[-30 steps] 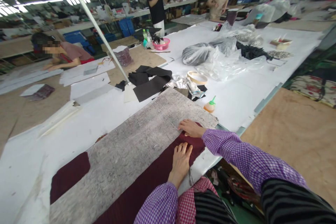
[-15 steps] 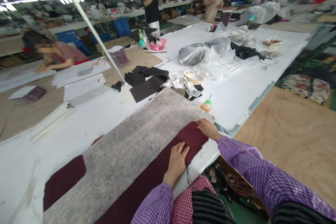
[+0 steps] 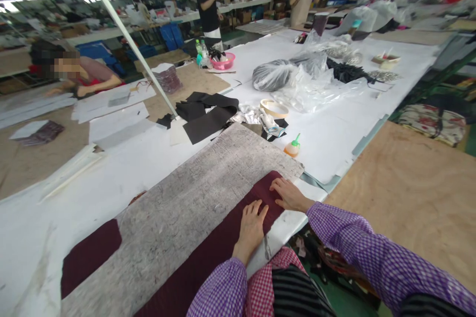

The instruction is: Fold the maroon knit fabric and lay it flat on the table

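Workshop, white table (image 3: 334, 143); both hands' fingers flat, holding nothing, on maroon fabric (image 3: 208, 257).

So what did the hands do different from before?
The right hand slid along the dark red cloth toward its end, then came back a little, nearer the left hand. The left hand stayed flat on the cloth. The grey sheet stayed put.

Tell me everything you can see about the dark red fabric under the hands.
The dark red fabric is a long, flat maroon strip lying on the white table. A mottled grey sheet covers its middle, leaving the near edge and a left end bare. The left hand and right hand press flat on its right end.
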`<action>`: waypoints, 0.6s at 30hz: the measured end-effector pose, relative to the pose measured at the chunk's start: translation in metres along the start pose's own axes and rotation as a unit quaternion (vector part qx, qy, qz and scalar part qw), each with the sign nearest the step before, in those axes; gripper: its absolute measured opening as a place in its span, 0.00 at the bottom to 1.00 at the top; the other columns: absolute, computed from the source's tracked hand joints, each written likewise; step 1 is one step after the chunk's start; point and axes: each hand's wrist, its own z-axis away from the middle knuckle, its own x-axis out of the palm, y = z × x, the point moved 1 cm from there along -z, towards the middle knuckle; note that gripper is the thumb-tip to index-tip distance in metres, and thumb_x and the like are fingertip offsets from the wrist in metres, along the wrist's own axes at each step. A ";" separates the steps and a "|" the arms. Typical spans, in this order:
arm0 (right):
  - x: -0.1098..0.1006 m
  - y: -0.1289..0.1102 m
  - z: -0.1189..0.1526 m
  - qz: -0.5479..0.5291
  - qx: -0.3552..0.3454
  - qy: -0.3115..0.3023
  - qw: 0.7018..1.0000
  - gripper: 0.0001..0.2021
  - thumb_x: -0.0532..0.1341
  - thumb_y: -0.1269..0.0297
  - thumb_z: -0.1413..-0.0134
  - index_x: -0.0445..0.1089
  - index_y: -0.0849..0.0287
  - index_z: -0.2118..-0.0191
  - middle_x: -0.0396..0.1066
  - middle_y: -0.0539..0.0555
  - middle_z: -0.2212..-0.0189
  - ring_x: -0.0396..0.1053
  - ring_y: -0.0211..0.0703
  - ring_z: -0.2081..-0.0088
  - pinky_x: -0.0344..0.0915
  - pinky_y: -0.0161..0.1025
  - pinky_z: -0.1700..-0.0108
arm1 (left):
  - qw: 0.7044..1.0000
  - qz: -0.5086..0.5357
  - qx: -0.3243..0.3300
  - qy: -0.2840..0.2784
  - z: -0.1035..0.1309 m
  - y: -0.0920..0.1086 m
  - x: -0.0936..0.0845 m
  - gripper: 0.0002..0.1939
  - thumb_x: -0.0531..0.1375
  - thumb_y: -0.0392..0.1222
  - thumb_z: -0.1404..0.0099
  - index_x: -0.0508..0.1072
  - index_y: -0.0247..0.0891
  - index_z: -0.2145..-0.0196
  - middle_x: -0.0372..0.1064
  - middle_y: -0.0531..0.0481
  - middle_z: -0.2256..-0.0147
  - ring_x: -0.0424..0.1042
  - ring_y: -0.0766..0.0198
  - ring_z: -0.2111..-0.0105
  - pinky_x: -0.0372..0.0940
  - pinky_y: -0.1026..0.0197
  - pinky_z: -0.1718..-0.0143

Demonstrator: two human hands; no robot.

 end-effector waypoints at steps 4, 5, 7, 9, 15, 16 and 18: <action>0.000 0.002 -0.001 0.002 -0.012 -0.008 1.000 0.14 0.60 0.56 0.44 0.67 0.61 0.56 0.66 0.55 0.54 0.65 0.48 0.54 0.63 0.50 0.53 | 1.000 0.009 -0.002 0.004 0.000 -0.001 0.000 0.26 0.47 0.29 0.37 0.59 0.38 0.41 0.60 0.43 0.42 0.58 0.55 0.42 0.56 0.48 0.43; 0.000 0.002 -0.001 0.002 -0.012 -0.007 1.000 0.14 0.60 0.56 0.44 0.67 0.61 0.57 0.66 0.55 0.55 0.65 0.48 0.54 0.63 0.50 0.53 | 1.000 0.011 -0.002 0.005 0.000 -0.001 0.000 0.26 0.47 0.29 0.37 0.59 0.38 0.41 0.60 0.43 0.42 0.58 0.55 0.42 0.57 0.48 0.43; 0.000 0.001 -0.002 -0.002 -0.014 -0.005 1.000 0.13 0.60 0.57 0.44 0.68 0.61 0.58 0.67 0.55 0.56 0.65 0.47 0.55 0.63 0.50 0.53 | 1.000 0.014 -0.001 0.008 0.001 -0.002 0.000 0.26 0.47 0.29 0.37 0.60 0.39 0.42 0.60 0.43 0.42 0.58 0.55 0.42 0.57 0.47 0.43; -0.002 -0.001 -0.005 -0.010 -0.017 0.001 1.000 0.11 0.60 0.58 0.43 0.68 0.61 0.60 0.68 0.54 0.58 0.66 0.46 0.56 0.64 0.49 0.54 | 1.000 0.016 0.001 0.010 0.001 -0.002 0.000 0.25 0.47 0.29 0.37 0.62 0.39 0.43 0.60 0.43 0.41 0.57 0.55 0.41 0.57 0.47 0.42; -0.011 -0.003 -0.020 -0.051 0.005 0.067 0.996 0.08 0.57 0.63 0.39 0.68 0.61 0.59 0.70 0.53 0.60 0.69 0.43 0.58 0.67 0.46 0.56 | 1.000 0.021 -0.007 0.017 0.003 -0.008 0.001 0.26 0.46 0.27 0.38 0.63 0.39 0.43 0.62 0.45 0.42 0.59 0.61 0.41 0.59 0.51 0.42; -0.011 -0.003 -0.023 -0.054 0.008 0.079 0.995 0.08 0.57 0.63 0.39 0.68 0.61 0.58 0.70 0.53 0.59 0.68 0.43 0.57 0.67 0.46 0.55 | 1.000 0.019 -0.012 0.020 0.003 -0.008 0.000 0.27 0.45 0.26 0.38 0.62 0.38 0.43 0.61 0.43 0.41 0.58 0.60 0.41 0.59 0.51 0.42; -0.007 -0.005 -0.028 -0.054 0.017 0.102 0.993 0.08 0.57 0.64 0.39 0.68 0.60 0.56 0.69 0.54 0.56 0.68 0.44 0.54 0.66 0.48 0.52 | 0.999 0.008 -0.023 0.026 0.003 -0.007 0.000 0.28 0.45 0.25 0.39 0.60 0.35 0.41 0.57 0.40 0.39 0.54 0.58 0.39 0.57 0.49 0.41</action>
